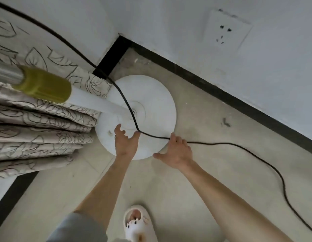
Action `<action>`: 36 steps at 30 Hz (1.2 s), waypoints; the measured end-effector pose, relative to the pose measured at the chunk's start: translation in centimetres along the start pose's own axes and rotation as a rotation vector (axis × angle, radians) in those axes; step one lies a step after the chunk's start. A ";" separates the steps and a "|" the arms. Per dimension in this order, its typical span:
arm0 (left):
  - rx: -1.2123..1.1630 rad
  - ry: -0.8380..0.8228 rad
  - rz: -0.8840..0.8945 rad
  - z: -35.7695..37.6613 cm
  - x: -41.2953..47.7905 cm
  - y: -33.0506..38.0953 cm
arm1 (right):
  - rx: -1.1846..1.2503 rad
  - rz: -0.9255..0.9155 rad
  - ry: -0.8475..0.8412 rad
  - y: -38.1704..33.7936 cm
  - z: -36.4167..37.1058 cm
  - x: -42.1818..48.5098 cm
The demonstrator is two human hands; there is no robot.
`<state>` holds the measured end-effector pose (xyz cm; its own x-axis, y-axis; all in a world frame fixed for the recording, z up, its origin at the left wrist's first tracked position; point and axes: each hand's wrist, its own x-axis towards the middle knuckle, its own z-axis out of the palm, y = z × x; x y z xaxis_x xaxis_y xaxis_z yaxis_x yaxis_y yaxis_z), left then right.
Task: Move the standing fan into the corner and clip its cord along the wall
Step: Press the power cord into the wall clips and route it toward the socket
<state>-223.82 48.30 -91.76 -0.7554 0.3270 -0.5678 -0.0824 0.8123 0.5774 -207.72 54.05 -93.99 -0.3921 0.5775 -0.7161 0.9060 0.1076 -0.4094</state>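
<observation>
The fan's round white base (151,95) sits on the floor in the room corner, with its white pole (92,102) and olive-yellow collar (45,86) rising toward me at the left. A black cord (239,145) runs down across the base, then off to the right over the floor. My left hand (126,142) rests on the base's near edge with fingers apart, its thumb touching the cord. My right hand (178,152) lies spread at the base's right rim, and the cord passes under its fingers.
A patterned curtain (38,130) hangs bunched against the base's left side. Black skirting (213,88) lines both walls. A white wall socket (225,30) sits on the right wall. My slippered foot (139,224) stands on the concrete floor below.
</observation>
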 end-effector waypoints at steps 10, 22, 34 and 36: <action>0.005 0.313 0.370 3.1 8.6 -2.5 | 0.155 0.059 0.078 1.1 0.7 9.2; -0.139 0.343 0.329 3.5 11.6 2.5 | 0.151 0.040 0.118 -0.7 -3.7 12.4; -0.112 0.368 0.285 5.9 13.5 5.9 | 0.003 0.032 0.099 -0.2 -6.7 14.5; -0.134 0.342 0.253 5.8 13.5 6.1 | -0.035 0.015 0.093 -0.3 -8.2 13.7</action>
<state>-230.77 60.45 -99.26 -0.9324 0.3106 -0.1849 0.0663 0.6498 0.7572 -212.00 68.56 -99.01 -0.3636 0.6519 -0.6655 0.9172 0.1258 -0.3780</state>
